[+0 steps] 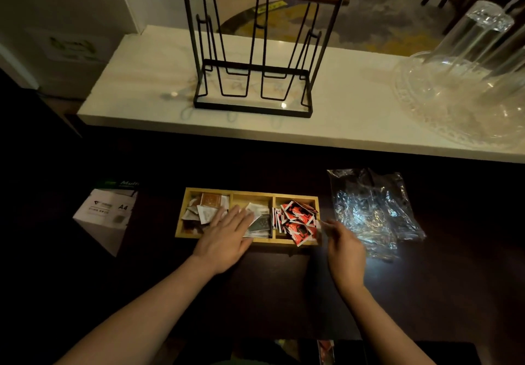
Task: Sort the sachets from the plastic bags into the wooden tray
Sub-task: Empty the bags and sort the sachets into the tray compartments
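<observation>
The sorting looks nearly done: all three tray (279, 242) compartments hold sachets (297, 220), the bags (375, 211) seem empty, left hand (224, 237) flat with fingers together, right hand (345, 247) loosely curled, holding nothing visible.

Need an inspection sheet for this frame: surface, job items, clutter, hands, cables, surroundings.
Surface: dark tabletop, dimly lit; white counter behind it.
Job's things: wooden tray with three compartments; brown and white sachets left, grey-white sachets middle, red sachets right. Crumpled plastic bags right of the tray, apparently empty.
Clutter: A4 paper box left of the tray.
Grippers: left hand flat, open, over the left and middle compartments; right hand by the tray's right end, whether it holds anything cannot be told.
Cables: nothing seen.
Surroundings: black wire rack with a wooden bar and clear glassware on the counter.
</observation>
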The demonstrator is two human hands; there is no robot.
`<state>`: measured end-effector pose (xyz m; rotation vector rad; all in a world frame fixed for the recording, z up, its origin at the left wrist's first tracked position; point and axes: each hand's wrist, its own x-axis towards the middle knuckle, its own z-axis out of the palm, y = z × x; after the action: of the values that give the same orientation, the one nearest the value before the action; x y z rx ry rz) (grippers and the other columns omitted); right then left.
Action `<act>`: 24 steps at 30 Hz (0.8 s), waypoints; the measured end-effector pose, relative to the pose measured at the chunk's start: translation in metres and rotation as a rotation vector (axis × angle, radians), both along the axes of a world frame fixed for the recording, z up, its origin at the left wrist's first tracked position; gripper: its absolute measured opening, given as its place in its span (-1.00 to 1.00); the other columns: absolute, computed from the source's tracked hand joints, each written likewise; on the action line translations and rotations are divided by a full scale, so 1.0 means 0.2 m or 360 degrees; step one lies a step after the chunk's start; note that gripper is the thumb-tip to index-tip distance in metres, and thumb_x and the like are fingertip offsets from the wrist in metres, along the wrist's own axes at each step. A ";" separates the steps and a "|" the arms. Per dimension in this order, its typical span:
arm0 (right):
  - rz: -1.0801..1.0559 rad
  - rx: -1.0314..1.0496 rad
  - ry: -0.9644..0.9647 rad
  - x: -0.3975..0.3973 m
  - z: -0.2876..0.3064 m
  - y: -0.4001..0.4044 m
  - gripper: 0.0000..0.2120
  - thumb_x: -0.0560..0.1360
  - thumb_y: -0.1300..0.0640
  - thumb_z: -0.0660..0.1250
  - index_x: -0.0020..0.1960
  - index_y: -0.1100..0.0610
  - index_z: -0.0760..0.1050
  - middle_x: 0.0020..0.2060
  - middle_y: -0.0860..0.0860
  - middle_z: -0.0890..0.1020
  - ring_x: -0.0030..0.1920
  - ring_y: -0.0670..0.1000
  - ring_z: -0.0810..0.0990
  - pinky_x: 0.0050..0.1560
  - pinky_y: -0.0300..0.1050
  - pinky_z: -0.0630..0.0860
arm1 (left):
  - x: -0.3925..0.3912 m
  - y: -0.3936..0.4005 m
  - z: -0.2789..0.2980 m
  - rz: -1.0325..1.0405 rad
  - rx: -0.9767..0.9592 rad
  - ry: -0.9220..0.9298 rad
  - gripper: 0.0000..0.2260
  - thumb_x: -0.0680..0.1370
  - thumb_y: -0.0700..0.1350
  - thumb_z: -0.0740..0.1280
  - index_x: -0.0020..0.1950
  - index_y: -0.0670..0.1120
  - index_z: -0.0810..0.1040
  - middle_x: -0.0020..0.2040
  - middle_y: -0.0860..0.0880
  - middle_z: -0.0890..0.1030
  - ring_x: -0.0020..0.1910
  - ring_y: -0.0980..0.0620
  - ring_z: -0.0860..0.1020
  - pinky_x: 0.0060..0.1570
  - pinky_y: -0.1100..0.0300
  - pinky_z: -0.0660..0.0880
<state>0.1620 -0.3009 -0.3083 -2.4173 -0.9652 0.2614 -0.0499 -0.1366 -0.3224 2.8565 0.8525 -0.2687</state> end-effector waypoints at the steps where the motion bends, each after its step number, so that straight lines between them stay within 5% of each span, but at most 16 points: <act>1: 0.0064 0.0063 0.0049 -0.03 0.03 0.03 -0.70 0.50 0.25 0.27 0.21 0.11 0.53 -0.01 0.10 0.68 -0.03 0.09 0.63 -0.05 -0.01 0.57 | -0.02 0.01 0.01 -0.0014 0.0058 -0.0018 -0.45 0.58 0.17 -0.02 0.51 -0.05 0.19 0.50 -0.07 0.30 0.51 -0.05 0.18 0.47 -0.04 -0.15; 5: 0.0354 0.0250 0.0168 -0.17 0.13 0.22 -0.59 0.47 0.32 0.30 0.29 0.09 0.51 0.12 0.07 0.64 0.14 0.05 0.57 0.18 -0.03 0.50 | -0.15 0.13 0.03 0.0083 0.0186 0.0000 -0.48 0.52 0.04 0.29 0.46 -0.02 0.31 0.46 -0.12 0.36 0.46 -0.15 0.29 0.43 -0.17 0.20; 9: 0.0762 0.0312 0.0074 -0.34 0.14 0.43 -0.59 0.49 0.35 0.26 0.30 0.09 0.49 0.12 0.08 0.65 0.12 0.04 0.60 0.20 -0.13 0.47 | -0.26 0.25 0.01 0.0182 -0.0116 -0.0007 -0.51 0.59 0.05 0.20 0.50 0.12 0.18 0.55 0.02 0.19 0.52 -0.16 0.12 0.46 -0.05 0.13; 14: 0.0969 0.0174 0.0036 -0.50 0.08 0.68 -0.51 0.49 0.36 0.24 0.37 0.03 0.40 0.22 0.08 0.59 0.22 0.06 0.55 0.22 -0.06 0.52 | -0.30 0.23 0.06 0.0689 -0.0533 -0.0681 -0.56 0.57 -0.01 0.25 0.45 -0.02 0.30 0.50 0.02 0.23 0.47 0.00 0.20 0.38 0.13 0.19; 17: 0.1110 -0.0040 0.0035 -0.57 0.02 0.76 -0.36 0.41 0.43 0.31 0.41 0.04 0.31 0.31 0.09 0.50 0.30 0.07 0.48 0.27 -0.06 0.48 | -0.38 0.22 0.03 0.0994 -0.0439 -0.0881 -0.64 0.59 -0.07 0.20 0.37 -0.14 0.36 0.45 -0.06 0.32 0.43 -0.04 0.28 0.31 0.11 0.27; 24: 0.1386 -0.0141 -0.0071 -0.68 -0.10 0.83 -0.40 0.44 0.29 0.30 0.45 0.17 0.25 0.41 0.15 0.37 0.40 0.13 0.35 0.42 0.03 0.29 | -0.33 0.16 0.05 0.0651 -0.0261 -0.0632 -0.54 0.61 -0.02 0.06 0.51 -0.05 0.16 0.53 -0.01 0.22 0.48 0.05 0.21 0.39 0.17 0.18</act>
<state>0.0267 -0.1342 -0.3289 -1.9295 -2.0133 0.5546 -0.1151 -0.1043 -0.3133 2.3887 1.2209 0.2561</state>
